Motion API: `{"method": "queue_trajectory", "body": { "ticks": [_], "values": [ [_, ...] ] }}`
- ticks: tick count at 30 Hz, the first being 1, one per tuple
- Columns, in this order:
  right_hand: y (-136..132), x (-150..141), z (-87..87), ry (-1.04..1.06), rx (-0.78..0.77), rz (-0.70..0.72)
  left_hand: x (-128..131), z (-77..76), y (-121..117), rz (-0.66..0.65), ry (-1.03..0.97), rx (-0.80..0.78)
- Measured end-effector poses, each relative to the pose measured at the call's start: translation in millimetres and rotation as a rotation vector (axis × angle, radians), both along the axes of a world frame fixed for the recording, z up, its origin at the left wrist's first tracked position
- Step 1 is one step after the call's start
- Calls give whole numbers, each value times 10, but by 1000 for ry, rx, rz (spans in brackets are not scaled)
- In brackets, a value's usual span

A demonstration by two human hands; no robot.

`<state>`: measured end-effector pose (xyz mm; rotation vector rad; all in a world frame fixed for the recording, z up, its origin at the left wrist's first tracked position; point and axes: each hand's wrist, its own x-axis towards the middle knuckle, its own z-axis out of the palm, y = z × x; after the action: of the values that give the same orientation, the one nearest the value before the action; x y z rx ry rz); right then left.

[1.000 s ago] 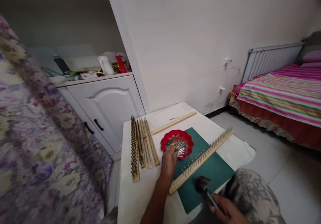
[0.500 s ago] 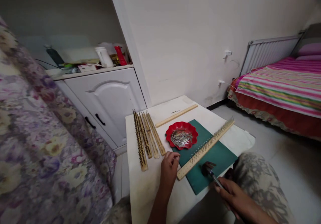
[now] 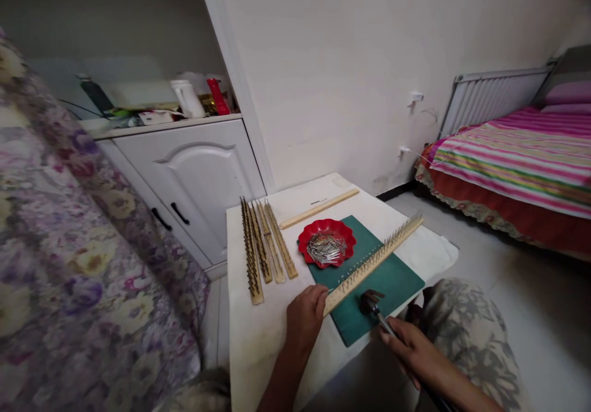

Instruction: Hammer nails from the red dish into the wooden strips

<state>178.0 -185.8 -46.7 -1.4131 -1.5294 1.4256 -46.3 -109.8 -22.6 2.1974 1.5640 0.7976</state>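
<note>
My right hand is wrapped round the handle of a claw hammer, its head held low over the green mat. My left hand is at the near left end of a wooden strip, fingers pinched together. A thin, pale nail seems to stick out from its fingertips over the strip. Nails stand in rows along most of that strip, while its near end shows bare holes. Just beyond, a red scalloped bowl holds many loose nails and rests partly on the mat.
Several nail-studded strips lie side by side at the table's left. A plain wooden strip lies at the back beside a dark thin piece. A white cabinet, floral curtain and striped bed surround the white-covered table.
My left hand has come up to the strip's near end, fingertips now over it. The hammer stays low in my right hand. The whole view has shifted slightly.
</note>
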Motion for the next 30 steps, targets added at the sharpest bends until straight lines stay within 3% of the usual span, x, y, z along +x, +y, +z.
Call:
{"method": "queue_trajectory", "body": {
  "ticks": [6,20,30],
  "values": [
    [0,38,-18,19,32,25,61,36,-1,5,146,50],
    [9,65,-49,61,0,37,205,-68,3,36,306,53],
    [-2,49,58,52,28,32,238,-8,-3,63,343,33]
  ]
}}
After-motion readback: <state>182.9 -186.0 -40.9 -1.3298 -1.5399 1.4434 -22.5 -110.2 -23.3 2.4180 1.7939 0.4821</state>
